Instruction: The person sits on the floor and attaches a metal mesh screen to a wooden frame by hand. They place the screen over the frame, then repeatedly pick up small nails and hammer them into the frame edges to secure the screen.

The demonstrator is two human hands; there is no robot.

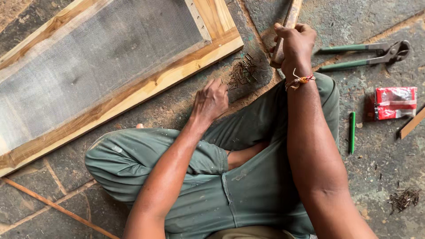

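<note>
Green-handled pincers (367, 54), a green pen (352, 132) and a red packet (395, 102) lie on the floor.

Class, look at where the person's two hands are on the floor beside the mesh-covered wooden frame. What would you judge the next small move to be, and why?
Probably the left hand pinches one nail from the pile of small nails. Its fingertips already reach the pile's edge, the right hand grips a wooden tool handle, and the wooden frame with wire mesh lies alongside.
</note>
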